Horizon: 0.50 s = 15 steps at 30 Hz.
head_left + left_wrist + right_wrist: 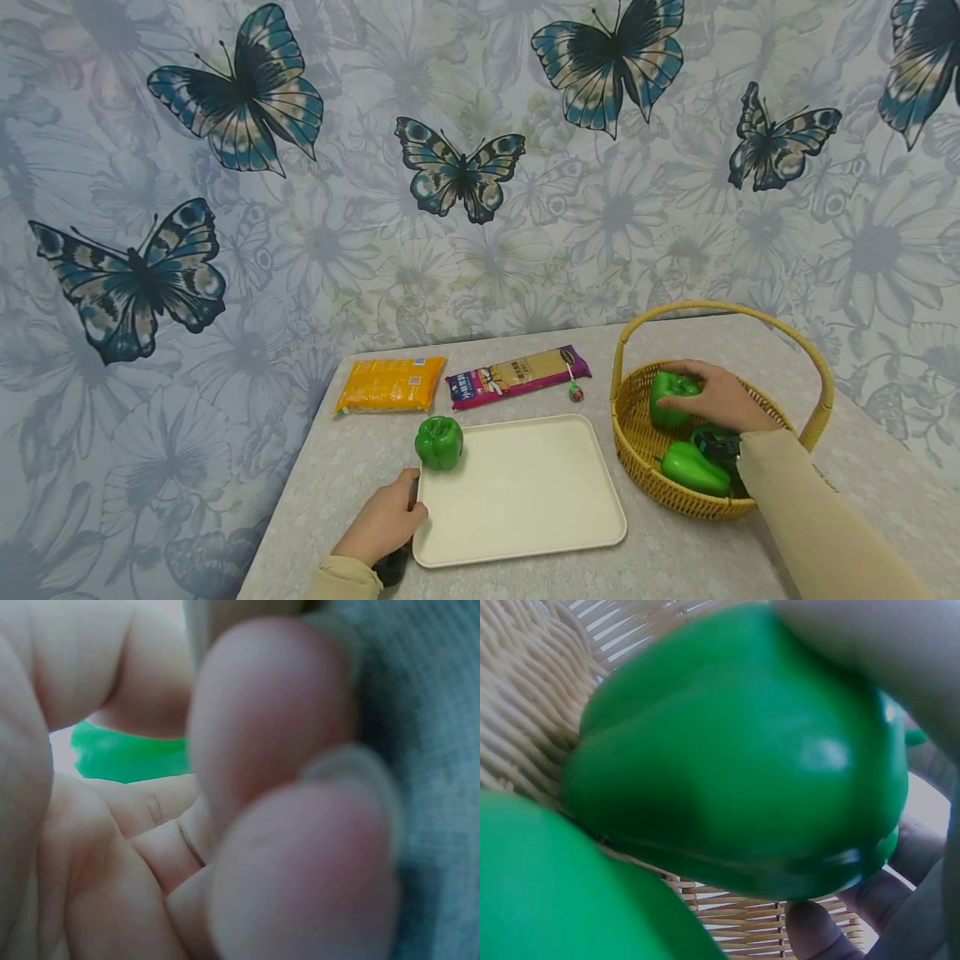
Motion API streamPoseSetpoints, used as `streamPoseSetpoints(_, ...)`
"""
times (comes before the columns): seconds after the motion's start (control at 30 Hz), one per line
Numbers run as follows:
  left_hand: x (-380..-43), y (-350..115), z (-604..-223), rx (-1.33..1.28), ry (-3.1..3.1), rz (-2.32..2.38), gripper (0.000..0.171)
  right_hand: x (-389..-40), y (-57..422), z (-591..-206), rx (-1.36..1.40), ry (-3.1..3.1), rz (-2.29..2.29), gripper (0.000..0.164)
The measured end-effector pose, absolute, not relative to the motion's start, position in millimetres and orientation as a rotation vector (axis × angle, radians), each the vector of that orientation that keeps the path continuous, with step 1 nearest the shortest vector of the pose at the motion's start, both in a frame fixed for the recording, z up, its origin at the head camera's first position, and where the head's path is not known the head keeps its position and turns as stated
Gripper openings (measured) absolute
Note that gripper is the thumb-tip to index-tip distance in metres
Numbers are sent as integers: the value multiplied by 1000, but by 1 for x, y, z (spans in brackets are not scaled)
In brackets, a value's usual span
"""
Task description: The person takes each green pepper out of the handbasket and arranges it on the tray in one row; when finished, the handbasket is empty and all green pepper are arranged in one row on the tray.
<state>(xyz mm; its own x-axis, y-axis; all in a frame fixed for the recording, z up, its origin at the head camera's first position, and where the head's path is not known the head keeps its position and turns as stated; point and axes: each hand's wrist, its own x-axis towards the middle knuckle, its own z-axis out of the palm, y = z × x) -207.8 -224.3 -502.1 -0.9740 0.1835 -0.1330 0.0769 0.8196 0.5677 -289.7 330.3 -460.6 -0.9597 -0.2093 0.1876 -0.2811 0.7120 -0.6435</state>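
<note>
My right hand (pixel 722 400) reaches into a yellow wicker basket (pixel 647 479) and grips a green bell pepper (pixel 667 408), fingers and thumb round its sides. The right wrist view shows this pepper (pixel 735 757) close up against the woven wall. More green pepper (pixel 693 469) lies in the basket below that hand, partly hidden by the wrist. At the left edge of a cream tray (pixel 525 492), my left hand (pixel 386 515) holds the rim, its fingers curled in the left wrist view. Another green bell pepper (pixel 438 442) sits on the tray's far left corner.
Behind the tray lie an orange packet (pixel 392 385) and a long purple and tan packet (pixel 517 377). A small wrapped lollipop (pixel 575 391) rests near the purple one. The basket's tall handle (pixel 619 354) arches over it. A butterfly-patterned wall stands behind the table (pixel 330 483).
</note>
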Motion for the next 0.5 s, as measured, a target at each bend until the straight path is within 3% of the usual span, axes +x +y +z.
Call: streamPoseSetpoints(0.5,-207,-224,-501,205,2830,859,60,-295,333,-467,501,-2802,1126,69)
